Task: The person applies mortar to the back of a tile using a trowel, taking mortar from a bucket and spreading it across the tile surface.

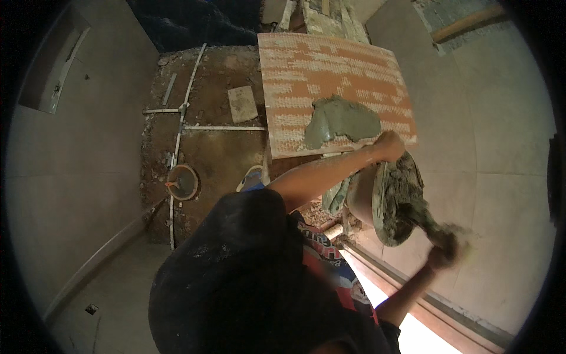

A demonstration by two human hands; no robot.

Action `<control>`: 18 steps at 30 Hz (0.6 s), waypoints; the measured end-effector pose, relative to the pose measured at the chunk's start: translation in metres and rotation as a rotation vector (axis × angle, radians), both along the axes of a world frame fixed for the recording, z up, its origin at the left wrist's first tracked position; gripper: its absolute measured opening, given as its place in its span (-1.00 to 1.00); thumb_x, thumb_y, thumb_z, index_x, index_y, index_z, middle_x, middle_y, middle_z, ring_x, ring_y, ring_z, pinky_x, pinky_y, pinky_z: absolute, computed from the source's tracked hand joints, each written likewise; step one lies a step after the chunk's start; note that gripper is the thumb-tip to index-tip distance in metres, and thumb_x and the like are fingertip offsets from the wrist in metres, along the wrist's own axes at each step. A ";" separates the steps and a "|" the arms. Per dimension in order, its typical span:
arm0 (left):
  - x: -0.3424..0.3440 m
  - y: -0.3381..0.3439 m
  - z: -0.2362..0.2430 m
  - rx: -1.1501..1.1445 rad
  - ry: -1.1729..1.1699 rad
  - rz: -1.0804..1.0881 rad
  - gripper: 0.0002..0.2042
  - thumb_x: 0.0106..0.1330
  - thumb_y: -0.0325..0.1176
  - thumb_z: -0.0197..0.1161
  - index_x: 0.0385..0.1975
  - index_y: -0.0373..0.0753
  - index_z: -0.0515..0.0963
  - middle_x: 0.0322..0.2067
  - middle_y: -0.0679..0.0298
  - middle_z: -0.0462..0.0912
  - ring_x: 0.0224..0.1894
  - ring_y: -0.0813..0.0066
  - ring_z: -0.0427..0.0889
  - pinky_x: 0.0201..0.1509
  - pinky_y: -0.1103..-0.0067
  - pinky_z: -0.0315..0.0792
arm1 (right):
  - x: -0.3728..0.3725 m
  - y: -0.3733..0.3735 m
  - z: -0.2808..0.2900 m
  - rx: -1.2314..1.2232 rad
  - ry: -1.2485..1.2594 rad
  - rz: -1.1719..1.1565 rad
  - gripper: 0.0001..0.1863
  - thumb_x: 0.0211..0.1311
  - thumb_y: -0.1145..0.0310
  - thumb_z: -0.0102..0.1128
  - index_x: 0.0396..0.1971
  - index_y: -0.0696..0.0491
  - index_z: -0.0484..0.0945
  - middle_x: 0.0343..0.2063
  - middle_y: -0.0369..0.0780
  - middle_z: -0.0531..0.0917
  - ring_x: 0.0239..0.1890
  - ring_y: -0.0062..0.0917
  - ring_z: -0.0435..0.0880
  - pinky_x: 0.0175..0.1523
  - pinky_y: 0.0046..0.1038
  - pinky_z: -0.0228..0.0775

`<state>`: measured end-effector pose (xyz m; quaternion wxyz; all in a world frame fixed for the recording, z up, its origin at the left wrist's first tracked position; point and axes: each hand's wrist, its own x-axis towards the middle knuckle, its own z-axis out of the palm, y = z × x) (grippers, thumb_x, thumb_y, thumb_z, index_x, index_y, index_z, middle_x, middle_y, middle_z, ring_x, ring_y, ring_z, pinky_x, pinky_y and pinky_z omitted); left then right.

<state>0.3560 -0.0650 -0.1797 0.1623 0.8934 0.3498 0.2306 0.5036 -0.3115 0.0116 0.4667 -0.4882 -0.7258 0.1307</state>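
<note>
My left hand (390, 146) is closed at the upper rim of a tilted bucket (361, 197), just off the near right corner of a large tile. The bucket's mouth faces right and shows grey-brown wet mortar (394, 197) inside. My right hand (445, 253) is closed round the handle of a trowel (425, 221), smeared by motion; its mortar-covered blade is at the bucket's mouth. The tile (330, 65) lies with its orange, ribbed back up, streaked with white. A grey heap of mortar (345, 121) sits on its near part.
White pipes (224, 128) run across the rough dirt floor at left. A small bucket (184, 183) with an orange-handled tool stands beside them. A loose square piece (242, 104) lies near the tile. Tiled walls (501, 118) stand on both sides.
</note>
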 end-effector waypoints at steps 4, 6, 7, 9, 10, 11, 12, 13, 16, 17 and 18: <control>-0.010 -0.016 0.021 -0.076 0.071 -0.026 -0.80 -0.04 -0.39 0.19 -0.48 -0.34 0.67 -0.48 0.02 0.67 -0.39 0.12 0.66 -0.32 0.24 0.50 | 0.000 0.039 -0.082 0.304 -0.762 -0.507 -0.94 0.12 0.44 0.19 -0.39 0.04 0.59 -0.44 -0.24 0.61 -0.31 -0.42 0.59 -0.09 -0.30 0.38; -0.015 -0.008 0.010 -0.078 -0.031 0.152 -0.79 -0.02 -0.37 0.17 -0.46 -0.32 0.68 -0.45 0.05 0.68 -0.38 0.13 0.67 -0.27 0.25 0.51 | -0.027 0.049 -0.046 0.160 -0.409 -0.397 -0.97 0.14 0.46 0.18 -0.42 0.07 0.54 -0.51 -0.25 0.55 -0.42 -0.45 0.54 -0.25 -0.34 0.40; -0.012 -0.010 0.014 -0.029 0.000 0.112 -0.80 0.00 -0.37 0.16 -0.46 -0.31 0.68 -0.43 0.04 0.69 -0.36 0.11 0.68 -0.25 0.24 0.52 | -0.027 0.045 -0.041 0.046 -0.036 -0.400 -0.96 0.12 0.49 0.19 -0.43 0.08 0.51 -0.52 -0.24 0.52 -0.47 -0.45 0.52 -0.32 -0.34 0.40; -0.007 -0.017 0.013 -0.006 0.038 0.101 -0.80 0.03 -0.37 0.15 -0.46 -0.30 0.68 -0.42 0.02 0.68 -0.34 0.08 0.68 -0.23 0.24 0.52 | -0.033 0.035 -0.020 -0.016 0.391 -0.410 -0.88 0.16 0.49 0.15 -0.49 0.07 0.39 -0.56 -0.23 0.47 -0.55 -0.50 0.49 -0.46 -0.41 0.39; -0.006 -0.013 0.009 -0.011 0.045 0.114 -0.80 0.04 -0.37 0.14 -0.46 -0.29 0.68 -0.42 0.02 0.68 -0.33 0.08 0.68 -0.23 0.24 0.52 | -0.035 0.033 -0.005 0.030 0.395 -0.465 -0.89 0.17 0.49 0.15 -0.47 0.08 0.40 -0.56 -0.24 0.47 -0.54 -0.49 0.49 -0.45 -0.40 0.40; -0.013 -0.012 0.013 -0.028 0.066 0.044 -0.80 0.05 -0.36 0.14 -0.46 -0.30 0.67 -0.41 -0.01 0.68 -0.31 0.05 0.68 -0.23 0.23 0.52 | -0.035 0.032 0.009 0.083 0.407 -0.539 -0.90 0.18 0.48 0.15 -0.46 0.08 0.41 -0.55 -0.24 0.46 -0.53 -0.49 0.50 -0.45 -0.39 0.41; -0.015 -0.007 0.001 -0.044 0.007 0.061 -0.78 0.09 -0.36 0.10 -0.45 -0.31 0.67 -0.40 -0.03 0.67 -0.31 0.01 0.68 -0.22 0.21 0.52 | -0.034 0.032 0.025 0.123 0.426 -0.564 -0.92 0.17 0.49 0.17 -0.44 0.12 0.44 -0.54 -0.23 0.49 -0.52 -0.49 0.52 -0.43 -0.41 0.44; -0.023 -0.014 0.011 -0.123 -0.008 0.086 -0.76 0.14 -0.38 0.06 -0.36 -0.34 0.65 -0.32 -0.06 0.66 -0.25 -0.02 0.67 -0.18 0.20 0.51 | -0.028 0.032 0.036 0.163 0.453 -0.599 -0.93 0.16 0.50 0.18 -0.42 0.15 0.48 -0.52 -0.23 0.52 -0.51 -0.50 0.55 -0.41 -0.42 0.46; -0.036 -0.015 0.019 -0.068 -0.131 0.090 -0.78 0.18 -0.41 0.00 -0.34 -0.37 0.57 -0.31 -0.08 0.62 -0.22 -0.08 0.61 -0.15 0.16 0.47 | -0.032 0.034 0.068 0.199 0.635 -0.566 -0.90 0.19 0.47 0.18 -0.37 0.17 0.49 -0.50 -0.23 0.50 -0.48 -0.48 0.56 -0.38 -0.44 0.50; -0.034 -0.014 0.016 -0.259 -0.239 0.101 -0.80 0.17 -0.43 -0.01 -0.36 -0.37 0.55 -0.33 -0.08 0.61 -0.23 -0.09 0.60 -0.13 0.16 0.46 | -0.036 0.036 0.075 0.208 0.703 -0.544 -0.89 0.21 0.44 0.16 -0.36 0.16 0.46 -0.51 -0.22 0.47 -0.48 -0.47 0.54 -0.38 -0.42 0.49; -0.032 -0.014 0.014 -0.310 -0.253 0.089 -0.80 0.18 -0.44 -0.01 -0.38 -0.38 0.54 -0.34 -0.08 0.60 -0.22 -0.11 0.59 -0.12 0.16 0.45 | -0.035 0.034 0.077 0.198 0.667 -0.574 -0.89 0.22 0.44 0.16 -0.36 0.16 0.46 -0.51 -0.22 0.47 -0.48 -0.48 0.54 -0.37 -0.44 0.50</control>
